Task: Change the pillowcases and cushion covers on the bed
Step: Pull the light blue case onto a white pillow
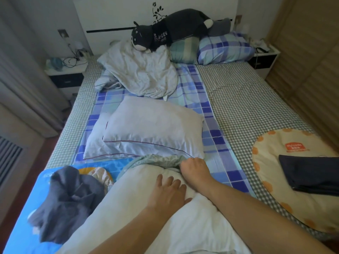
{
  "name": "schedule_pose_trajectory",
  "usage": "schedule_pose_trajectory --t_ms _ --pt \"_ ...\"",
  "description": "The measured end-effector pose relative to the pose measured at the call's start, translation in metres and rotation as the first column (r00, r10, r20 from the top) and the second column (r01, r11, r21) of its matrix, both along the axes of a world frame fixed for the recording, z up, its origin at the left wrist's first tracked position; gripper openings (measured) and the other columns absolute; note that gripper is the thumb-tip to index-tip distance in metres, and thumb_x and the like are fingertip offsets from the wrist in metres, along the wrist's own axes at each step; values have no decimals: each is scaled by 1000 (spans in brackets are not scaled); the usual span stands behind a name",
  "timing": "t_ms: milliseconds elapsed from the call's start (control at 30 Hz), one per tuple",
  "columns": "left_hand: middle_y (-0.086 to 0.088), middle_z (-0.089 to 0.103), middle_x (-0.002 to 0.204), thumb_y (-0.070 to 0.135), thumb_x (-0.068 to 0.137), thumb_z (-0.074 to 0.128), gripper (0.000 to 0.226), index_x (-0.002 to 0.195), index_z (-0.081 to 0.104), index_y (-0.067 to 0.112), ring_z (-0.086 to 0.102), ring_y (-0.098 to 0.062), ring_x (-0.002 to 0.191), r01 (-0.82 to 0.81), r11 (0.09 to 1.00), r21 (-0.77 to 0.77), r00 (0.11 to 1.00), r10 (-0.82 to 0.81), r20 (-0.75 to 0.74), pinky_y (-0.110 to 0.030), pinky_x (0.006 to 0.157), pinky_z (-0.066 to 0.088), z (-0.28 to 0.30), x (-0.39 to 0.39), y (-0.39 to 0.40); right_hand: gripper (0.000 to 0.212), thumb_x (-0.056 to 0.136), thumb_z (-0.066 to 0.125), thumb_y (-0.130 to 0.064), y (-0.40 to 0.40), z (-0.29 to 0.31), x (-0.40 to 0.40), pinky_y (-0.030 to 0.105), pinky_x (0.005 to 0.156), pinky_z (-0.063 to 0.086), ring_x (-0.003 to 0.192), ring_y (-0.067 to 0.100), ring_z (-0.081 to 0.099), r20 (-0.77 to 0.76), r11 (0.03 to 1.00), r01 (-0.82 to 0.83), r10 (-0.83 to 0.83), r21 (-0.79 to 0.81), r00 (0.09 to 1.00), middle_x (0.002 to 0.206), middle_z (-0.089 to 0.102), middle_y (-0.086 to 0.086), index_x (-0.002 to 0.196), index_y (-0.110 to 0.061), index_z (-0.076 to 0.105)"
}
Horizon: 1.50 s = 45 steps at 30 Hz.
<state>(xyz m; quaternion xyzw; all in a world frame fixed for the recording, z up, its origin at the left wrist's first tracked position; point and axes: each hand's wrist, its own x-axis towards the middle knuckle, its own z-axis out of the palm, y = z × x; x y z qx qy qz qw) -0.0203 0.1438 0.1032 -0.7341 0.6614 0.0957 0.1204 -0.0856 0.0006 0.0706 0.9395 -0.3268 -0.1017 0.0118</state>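
Right hand (192, 166) gripping bunched green patterned pillowcase (156, 159) | left hand (167, 193) flat on white bare pillow (183, 217) | pillow's long axis toward body; case ahead of fingers

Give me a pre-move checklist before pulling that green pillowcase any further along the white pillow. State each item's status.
1. Right hand grips the green pillowcase edge: ok, fingers are curled round the bunched fabric.
2. Left hand steadies the white pillow: ok, it rests flat on it with straight fingers.
3. Case sits evenly round the pillow's far end: cannot tell, the fabric is bunched and its far side is hidden.
4. Room ahead of the pillow: not ok, two bare pillows lie right beyond the case.
5. Left flank free: not ok, a dark grey cloth lies close alongside.
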Motion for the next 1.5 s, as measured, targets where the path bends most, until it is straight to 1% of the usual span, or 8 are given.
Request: schedule_pose_trajectory --t_ms 133,333,433,600,1067,1167,1300,1500 --pt "-6 55 133 64 77 -6 94 130 56 18 42 -31 132 5 995 99 998 2 -68 -61 117 15 10 -3 3 16 92 56 -7 -22 12 -4 30 55 39 62 22 55 188 959 283 -283 29 940 75 66 4 81 -13 65" --pt "3 69 84 59 84 33 53 86 76 29 69 -25 88 17 999 35 1000 -17 4 -55 88 56 4 3 9 21 101 48 -13 -63 15 1 32 58 38 71 26 51 372 841 496 -541 217 754 80 58 8 89 -5 64" --pt "4 69 82 60 82 35 51 83 75 29 68 -24 85 -3 1000 -16 1000 3 2 -56 85 56 7 3 9 15 99 49 -11 -35 2 1 36 67 48 87 28 60 312 871 370 -468 324 827 98 63 10 112 -11 57" --pt "5 69 81 59 81 32 52 82 75 30 68 -22 85 18 998 -52 1000 -18 18 -55 87 56 2 2 4 45 90 54 -1 -16 -25 -6 34 92 47 118 30 46 157 974 196 -212 116 965 131 44 15 133 -7 46" --pt "5 68 81 56 80 31 53 81 76 29 69 -20 86 -18 999 38 999 20 -31 -54 88 55 1 -3 9 59 91 57 -7 -37 -45 -35 36 99 42 120 31 45 -89 954 189 -215 -235 973 140 36 16 143 -3 29" --pt "-1 70 96 56 83 24 63 98 76 24 66 -24 102 -20 1000 13 998 20 -61 -59 99 47 0 -4 11 58 90 58 -5 -32 -41 -38 41 102 40 118 32 49 -102 953 180 -209 -244 972 139 39 16 142 -3 32" --pt "-9 52 136 57 74 -8 97 137 54 16 36 -31 137 -9 987 157 994 26 -104 -64 118 12 15 -7 6 53 84 67 -6 -29 -29 -32 57 108 33 111 31 55 -94 954 186 -213 -234 972 124 52 13 133 -7 44" --pt "3 66 75 53 76 31 53 74 76 25 69 -24 83 -58 993 101 997 63 -52 -61 84 54 9 -16 7 40 84 64 -9 -32 -15 -2 67 109 30 101 28 56 18 933 283 -286 -223 958 106 55 10 121 -6 50"
